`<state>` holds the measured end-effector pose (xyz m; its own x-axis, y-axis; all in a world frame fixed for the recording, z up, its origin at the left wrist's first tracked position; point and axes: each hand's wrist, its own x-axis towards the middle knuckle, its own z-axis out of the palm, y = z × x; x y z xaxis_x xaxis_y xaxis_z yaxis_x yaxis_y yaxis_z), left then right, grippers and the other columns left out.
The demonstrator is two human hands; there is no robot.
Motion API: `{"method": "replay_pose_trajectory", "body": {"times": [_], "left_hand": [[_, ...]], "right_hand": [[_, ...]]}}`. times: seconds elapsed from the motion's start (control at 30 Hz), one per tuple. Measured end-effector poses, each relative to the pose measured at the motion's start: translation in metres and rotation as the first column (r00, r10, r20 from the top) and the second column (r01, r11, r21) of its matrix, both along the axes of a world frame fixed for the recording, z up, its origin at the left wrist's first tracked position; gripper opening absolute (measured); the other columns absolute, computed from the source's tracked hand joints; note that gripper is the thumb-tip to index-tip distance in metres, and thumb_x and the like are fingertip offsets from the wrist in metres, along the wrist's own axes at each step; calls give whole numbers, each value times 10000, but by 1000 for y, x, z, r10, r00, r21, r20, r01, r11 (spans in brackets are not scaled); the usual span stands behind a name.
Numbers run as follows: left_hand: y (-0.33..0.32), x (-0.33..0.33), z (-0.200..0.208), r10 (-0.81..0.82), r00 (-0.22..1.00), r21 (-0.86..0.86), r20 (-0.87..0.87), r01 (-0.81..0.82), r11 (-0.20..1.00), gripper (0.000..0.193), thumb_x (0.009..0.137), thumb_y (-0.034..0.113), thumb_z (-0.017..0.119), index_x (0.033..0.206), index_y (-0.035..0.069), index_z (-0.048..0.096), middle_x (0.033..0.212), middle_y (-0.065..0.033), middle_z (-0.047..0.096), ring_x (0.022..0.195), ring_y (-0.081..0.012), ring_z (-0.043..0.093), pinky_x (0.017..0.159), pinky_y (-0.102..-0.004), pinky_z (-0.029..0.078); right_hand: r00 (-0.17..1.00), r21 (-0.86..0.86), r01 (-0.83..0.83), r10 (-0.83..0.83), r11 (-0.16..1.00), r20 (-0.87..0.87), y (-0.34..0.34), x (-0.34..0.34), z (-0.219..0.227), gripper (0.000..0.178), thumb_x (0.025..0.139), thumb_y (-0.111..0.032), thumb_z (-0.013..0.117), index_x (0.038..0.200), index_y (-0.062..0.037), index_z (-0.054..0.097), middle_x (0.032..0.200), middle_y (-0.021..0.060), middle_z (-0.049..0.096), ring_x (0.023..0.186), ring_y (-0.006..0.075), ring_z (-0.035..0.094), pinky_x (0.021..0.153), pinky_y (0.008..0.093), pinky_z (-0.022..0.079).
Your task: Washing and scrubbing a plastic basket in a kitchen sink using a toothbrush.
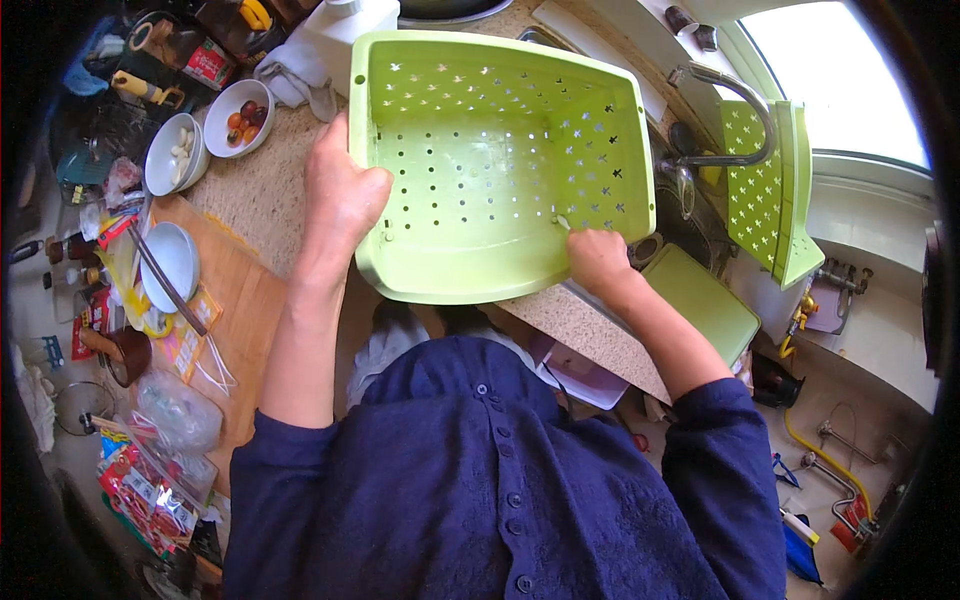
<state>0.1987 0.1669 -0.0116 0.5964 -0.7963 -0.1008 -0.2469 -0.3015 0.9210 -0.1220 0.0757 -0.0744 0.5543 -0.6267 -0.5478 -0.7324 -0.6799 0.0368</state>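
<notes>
A light green plastic basket [450,265] with small holes in its base and star-shaped cutouts in its walls is tilted up in front of me, over the counter edge. My left hand [340,190] grips its left rim, thumb pressed along the side. At the lower right corner, my right hand [600,262] is closed with its fingers at the inside of the basket. A small pale thing [562,222] shows at those fingertips; its kind is too small to make out. Apart from this, the basket's inside looks bare.
Left on the counter are a bowl of small tomatoes [238,120], a bowl of garlic cloves [180,155] and a wooden cutting board [235,340] with a white bowl [170,265]. A curved faucet [735,150], another green basket [770,185] and a green lid-like tray [700,300] are at right.
</notes>
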Motion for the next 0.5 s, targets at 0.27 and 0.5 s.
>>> {"method": "replay_pose_trajectory", "body": {"times": [0.27,0.5], "left_hand": [[-7,-3,-5,-8,997,-46,80,11,999,480,683,-56,526,1143,35,625,1052,-216,612,1031,-376,595,922,-407,463],[-6,-6,-1,-22,996,-32,82,25,999,476,681,-48,516,1139,27,620,1030,-224,608,1034,-391,567,936,-422,448]], "right_hand": [[207,539,831,-976,135,-74,-24,16,-10,88,748,-41,595,765,39,627,605,108,534,394,154,437,372,354,351],[990,42,-74,79,996,-118,1,7,-4,101,741,-90,619,752,-40,707,773,165,676,716,256,681,596,376,525]]}}
